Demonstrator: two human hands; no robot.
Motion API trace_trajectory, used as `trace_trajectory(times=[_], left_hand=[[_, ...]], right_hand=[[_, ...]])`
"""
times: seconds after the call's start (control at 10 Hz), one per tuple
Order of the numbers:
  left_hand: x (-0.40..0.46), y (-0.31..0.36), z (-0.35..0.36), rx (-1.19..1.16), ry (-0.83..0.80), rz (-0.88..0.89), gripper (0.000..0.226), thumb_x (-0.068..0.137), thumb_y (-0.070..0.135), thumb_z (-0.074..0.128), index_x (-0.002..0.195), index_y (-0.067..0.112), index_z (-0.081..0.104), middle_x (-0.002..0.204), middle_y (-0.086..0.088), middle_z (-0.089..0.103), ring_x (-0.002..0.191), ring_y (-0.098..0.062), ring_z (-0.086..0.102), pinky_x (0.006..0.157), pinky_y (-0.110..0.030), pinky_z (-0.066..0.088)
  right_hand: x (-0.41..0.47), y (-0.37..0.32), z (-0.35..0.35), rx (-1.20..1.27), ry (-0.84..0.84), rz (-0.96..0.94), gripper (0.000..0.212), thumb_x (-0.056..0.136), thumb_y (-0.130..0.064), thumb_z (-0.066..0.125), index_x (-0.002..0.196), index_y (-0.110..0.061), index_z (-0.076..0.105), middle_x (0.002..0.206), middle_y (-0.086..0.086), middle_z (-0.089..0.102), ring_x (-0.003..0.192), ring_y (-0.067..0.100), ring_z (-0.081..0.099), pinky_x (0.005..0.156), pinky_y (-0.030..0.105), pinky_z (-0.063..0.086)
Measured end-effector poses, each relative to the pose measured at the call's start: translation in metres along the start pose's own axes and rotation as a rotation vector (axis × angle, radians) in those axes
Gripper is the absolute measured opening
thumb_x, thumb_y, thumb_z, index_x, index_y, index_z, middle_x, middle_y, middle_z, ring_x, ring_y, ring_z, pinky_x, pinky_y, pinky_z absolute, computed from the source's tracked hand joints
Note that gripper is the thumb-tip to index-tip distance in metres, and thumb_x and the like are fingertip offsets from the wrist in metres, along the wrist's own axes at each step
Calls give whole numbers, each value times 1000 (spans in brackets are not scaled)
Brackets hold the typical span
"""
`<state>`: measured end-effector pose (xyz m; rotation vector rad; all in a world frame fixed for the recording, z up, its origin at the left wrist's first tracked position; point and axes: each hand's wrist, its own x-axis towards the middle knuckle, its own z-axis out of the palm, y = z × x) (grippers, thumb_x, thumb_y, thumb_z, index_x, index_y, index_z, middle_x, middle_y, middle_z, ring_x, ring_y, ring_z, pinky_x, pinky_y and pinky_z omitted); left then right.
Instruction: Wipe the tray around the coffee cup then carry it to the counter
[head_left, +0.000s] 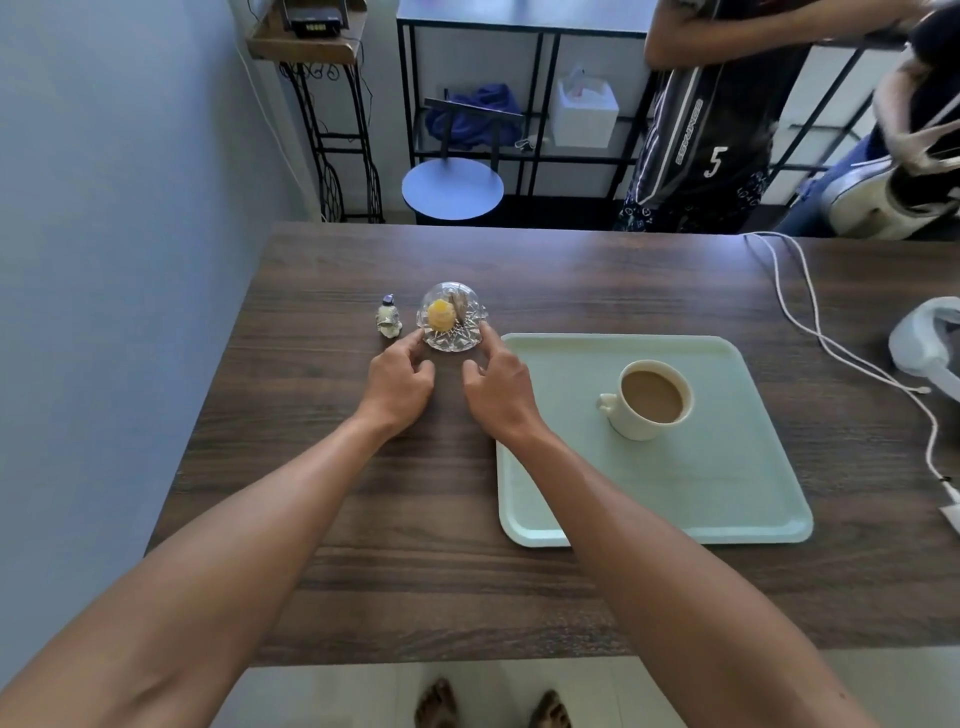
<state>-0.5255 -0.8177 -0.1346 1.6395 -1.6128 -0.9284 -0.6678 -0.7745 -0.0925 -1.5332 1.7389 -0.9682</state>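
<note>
A pale green tray lies on the dark wooden table, right of centre. A cream cup full of milky coffee stands on the tray's far half, handle to the left. My left hand and my right hand rest on the table left of the tray, fingers apart. Their fingertips touch the two sides of a cut-glass bowl that holds a yellow piece. Neither hand holds anything. No cloth is in view.
A small figurine stands left of the glass bowl. A white cable and a white headset lie at the table's right side. Beyond the table are a blue stool, a black shelf unit and two people.
</note>
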Motion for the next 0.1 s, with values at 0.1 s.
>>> trace_trajectory(times=[0.1], left_hand=[[-16, 8, -3, 65, 25, 51, 54, 89, 16, 60, 142, 12, 57, 115, -7, 72, 101, -16, 66, 101, -27, 48]], right_hand=[[-23, 4, -17, 18, 76, -64, 52, 93, -8, 54, 144, -17, 51, 110, 14, 73, 92, 27, 68, 86, 36, 55]])
